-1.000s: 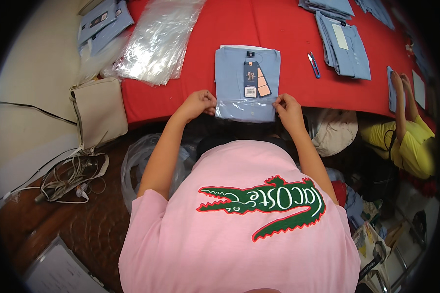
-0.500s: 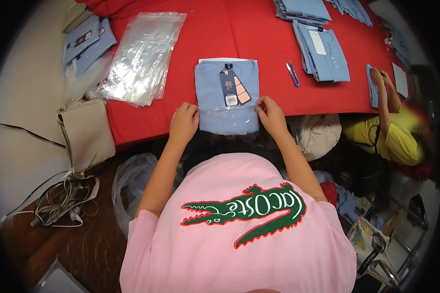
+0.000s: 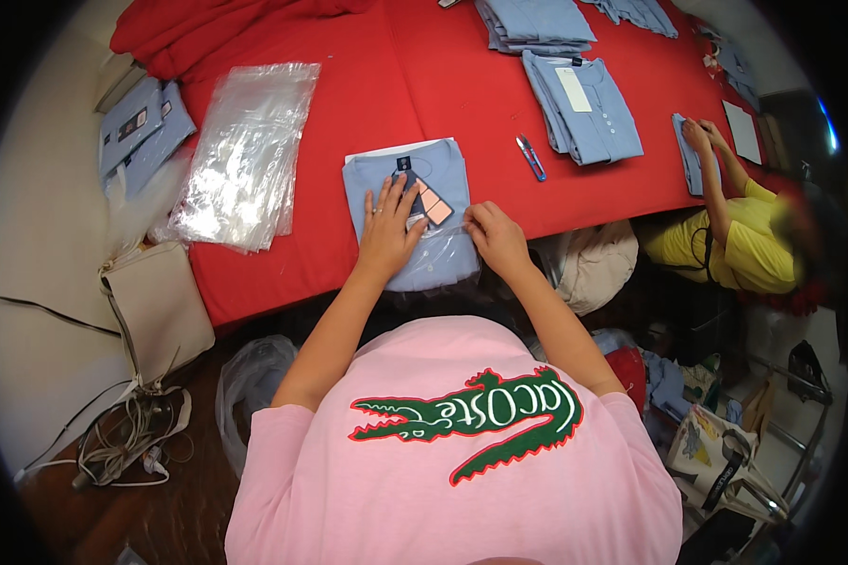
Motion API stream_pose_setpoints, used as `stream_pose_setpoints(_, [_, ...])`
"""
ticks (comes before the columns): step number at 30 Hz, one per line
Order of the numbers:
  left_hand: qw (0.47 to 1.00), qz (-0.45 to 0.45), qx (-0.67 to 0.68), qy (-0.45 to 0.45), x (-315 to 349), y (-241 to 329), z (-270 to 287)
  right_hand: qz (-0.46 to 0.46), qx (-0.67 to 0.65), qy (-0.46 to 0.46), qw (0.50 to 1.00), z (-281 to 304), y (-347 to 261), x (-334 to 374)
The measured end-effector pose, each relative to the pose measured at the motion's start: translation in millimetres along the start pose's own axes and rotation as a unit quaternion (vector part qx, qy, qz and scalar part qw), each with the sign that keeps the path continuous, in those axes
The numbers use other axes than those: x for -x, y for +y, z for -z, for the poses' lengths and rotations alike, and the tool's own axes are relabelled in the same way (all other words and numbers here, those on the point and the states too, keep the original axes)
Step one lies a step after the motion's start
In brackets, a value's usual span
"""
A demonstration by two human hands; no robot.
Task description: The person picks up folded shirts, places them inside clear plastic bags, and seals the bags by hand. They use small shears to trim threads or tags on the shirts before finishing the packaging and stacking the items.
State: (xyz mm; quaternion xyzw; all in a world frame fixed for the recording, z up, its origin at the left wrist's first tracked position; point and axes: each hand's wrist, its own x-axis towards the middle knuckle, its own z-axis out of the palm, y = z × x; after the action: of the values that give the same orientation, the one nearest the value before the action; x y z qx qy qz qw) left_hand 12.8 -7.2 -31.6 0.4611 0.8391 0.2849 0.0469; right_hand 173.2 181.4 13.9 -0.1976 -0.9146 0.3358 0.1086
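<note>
In front of me a folded light blue shirt lies at the table's near edge, with white card showing at its collar. A transparent plastic bag covers its lower part. My left hand rests open on the shirt, fingers spread over the hang tags, which it partly hides. At the bag's right edge, my right hand is closed in a pinch on the plastic.
Flat plastic bags lie left on the red tablecloth, beside bagged shirts. Small blue snips and folded shirts are to the right. A person in yellow handles blue cloth at the far right. A beige bag hangs left.
My left hand has gone from the bag's left edge onto the shirt and tags, its fingers now spread. My right hand stays at the bag's right edge. The whole view has shifted.
</note>
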Motion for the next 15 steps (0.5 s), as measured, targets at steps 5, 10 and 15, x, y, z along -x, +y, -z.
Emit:
stream_pose_setpoints(5, [1.000, -0.013, 0.015, -0.008, -3, 1, -4, 0.077, 0.054, 0.008, 0.995, -1, 10, -20])
stream_pose_setpoints(10, [0.996, -0.053, 0.071, 0.027, 7, -4, 12, 0.023, 0.029, 0.012, 0.999, -9, 8, -15])
stream_pose_setpoints(15, [0.986, 0.058, 0.154, -0.033, 39, 1, 63, -0.028, -0.042, 0.017, 0.999, -2, 15, -3])
